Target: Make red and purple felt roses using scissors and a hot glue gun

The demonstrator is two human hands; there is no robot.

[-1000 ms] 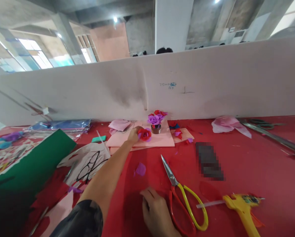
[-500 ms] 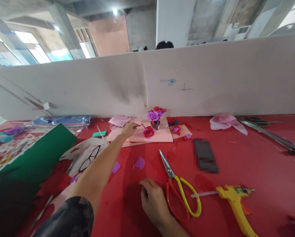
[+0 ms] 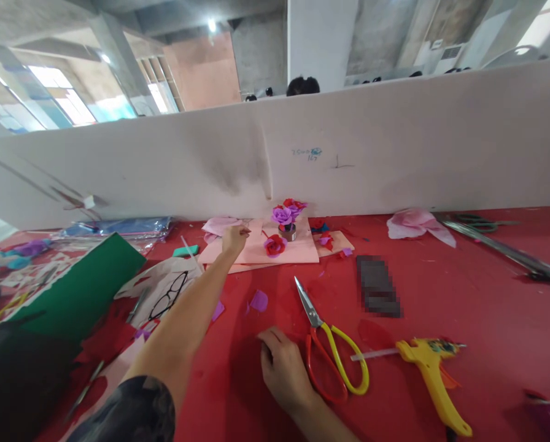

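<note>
My left hand [image 3: 235,240] reaches out over the pink sheets [image 3: 302,255] at the back of the table. Its thumb and fingertips are pinched together; whatever they might hold is too small to make out. Just right of it lies a red and purple paper flower [image 3: 275,245] with a short stem. Behind that flower, purple and red paper flowers [image 3: 284,215] stand in a small brown pot [image 3: 288,232]. My right hand [image 3: 282,365] rests on the red table, fingers curled together with nothing seen in them. Scissors [image 3: 313,313] with red and yellow handles lie close beside it.
A yellow glue gun [image 3: 434,374] and a dark blurred slab [image 3: 379,285] lie to the right. Glasses [image 3: 168,296], a green sheet [image 3: 86,282] and purple scraps [image 3: 259,301] are left of centre. A white partition [image 3: 187,166] closes the back.
My left hand has drawn slightly left, away from the loose flower's stem, and its fingertips have come together. My right hand stays put. The view has shifted a little.
</note>
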